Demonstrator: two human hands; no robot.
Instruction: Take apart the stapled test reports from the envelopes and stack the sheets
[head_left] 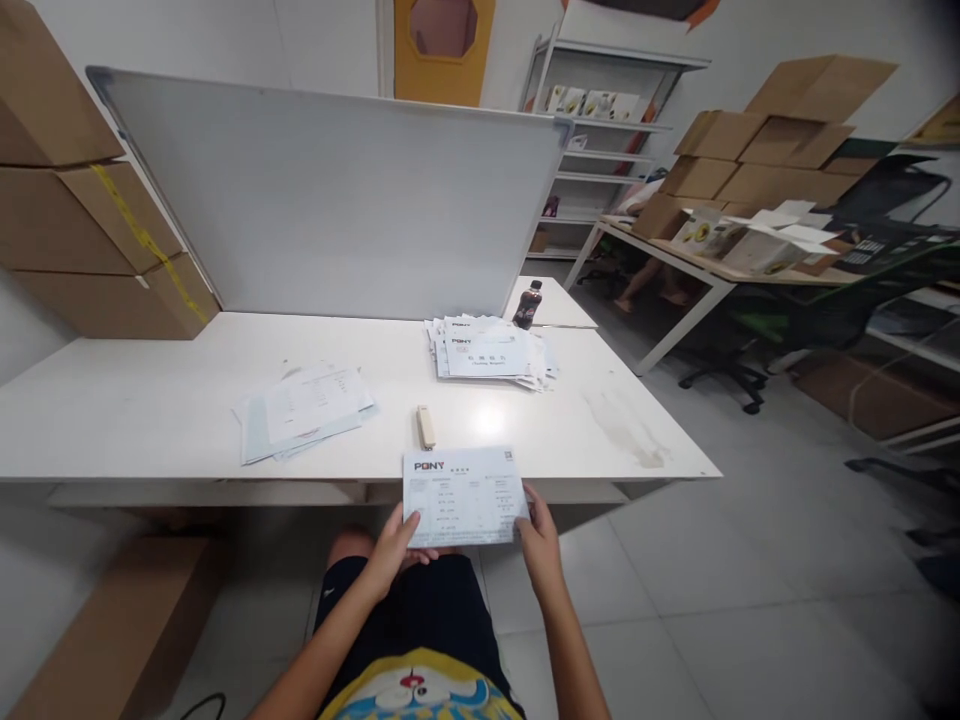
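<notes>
Between my two hands is a printed sheet of paper [465,500] headed "PONY", held at the table's front edge; whether it is one sheet or several I cannot tell. My left hand [396,540] grips its lower left corner, thumb on top and fingers underneath. At the right edge my right hand [536,525] is closed on the paper the same way. Just beyond the sheet lies a small beige stapler [426,427]. A thick pile of papers [487,355] with "PONY" headings sits farther back, and some loose sheets [304,410] are spread to the left.
A large whiteboard [337,200] stands upright along the back of the white table [187,400]. Beside the pile is a dark bottle [529,305]. Cardboard boxes [97,220] are stacked at the left. Another table [697,262] with boxes and an office chair [750,370] are at the right.
</notes>
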